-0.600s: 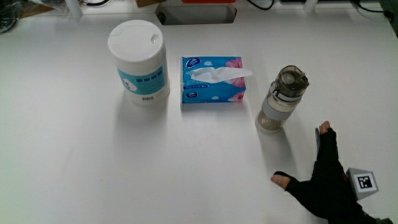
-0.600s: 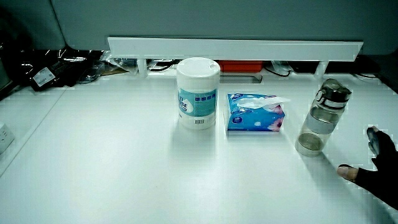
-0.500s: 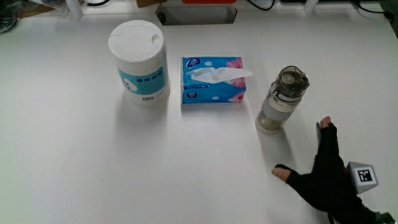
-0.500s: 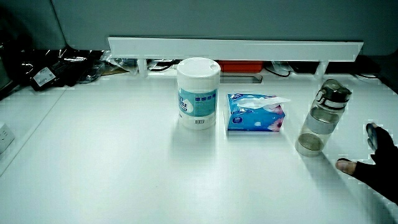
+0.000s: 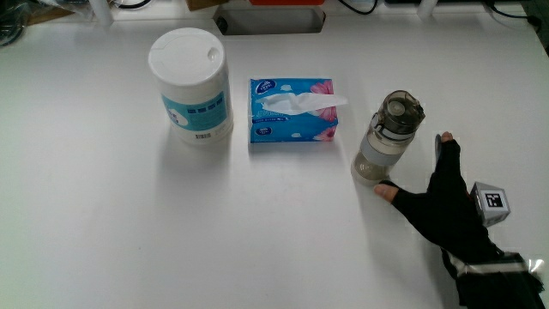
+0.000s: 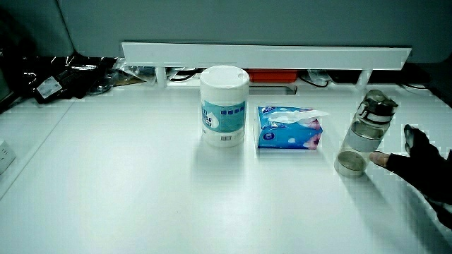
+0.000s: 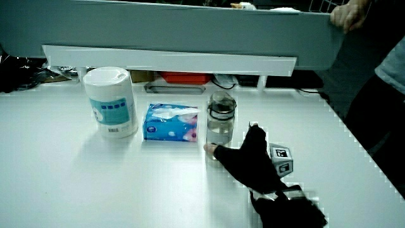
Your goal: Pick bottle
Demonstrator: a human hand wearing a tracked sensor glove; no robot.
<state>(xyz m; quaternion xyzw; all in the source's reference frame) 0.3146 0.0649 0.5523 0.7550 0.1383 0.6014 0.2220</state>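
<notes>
The bottle (image 5: pixel 386 140) is showing clear walls, a pale grey band and a dark grey cap. The tissue box (image 5: pixel 292 121) is showing blue with pink flowers. The wipes canister (image 5: pixel 192 84) is showing white with a teal label. The glove on the hand (image 5: pixel 446 215) is showing black; its cube (image 5: pixel 488 202) is displaying a black-and-white pattern.

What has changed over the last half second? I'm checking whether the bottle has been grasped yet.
The hand has moved away from the person toward the bottle and now sits right beside it, fingers spread, thumb at the bottle's base. It has not closed on the bottle. The bottle, the tissue box and the wipes canister stand where they were on the table.
</notes>
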